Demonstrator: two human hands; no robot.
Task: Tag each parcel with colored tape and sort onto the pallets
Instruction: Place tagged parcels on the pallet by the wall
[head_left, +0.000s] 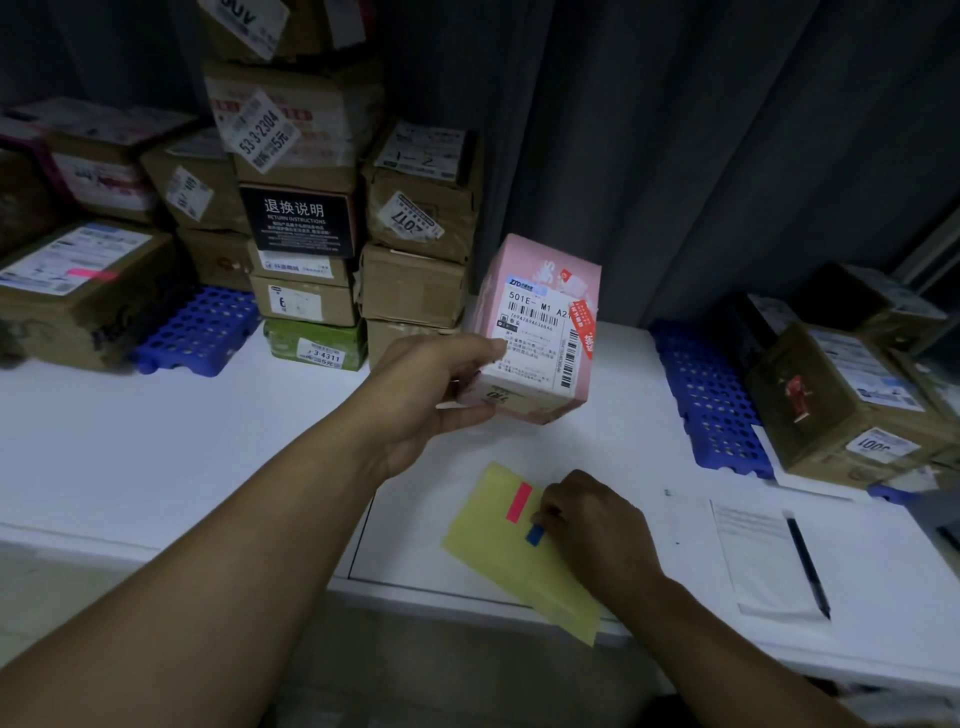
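A dark grey curtain (675, 130) hangs in folds across the back of the dim room, well beyond both hands. Under the hands runs a white table (208, 457), its near edge crossing below the forearms.

Beyond the left hand, a stack of cardboard parcels (311, 218) rises against the curtain, most of them bearing white shipping labels. Further to that hand's left, a blue perforated pallet (200, 327) lies on the table with brown boxes on it. Out past the right hand lies a second blue pallet (706, 400), also loaded with cartons (841, 395).

The left hand (441, 384) is closed around the lower corner of a pink parcel (540, 332), thumb on the labelled face and fingers beneath, holding it tilted and clear of the table, just beyond the right hand.

Directly beneath the right hand lies a yellow sheet (498, 545), overhanging the table edge. To that hand's right a white paper (763, 561) carries a black pen (808, 564).

A strip of pink tape (518, 502) sits on the yellow sheet, just left of the right hand (592, 525). That hand's fingertips pinch a small piece of blue tape (534, 534) at the sheet; whether the tape is lifted off cannot be told.
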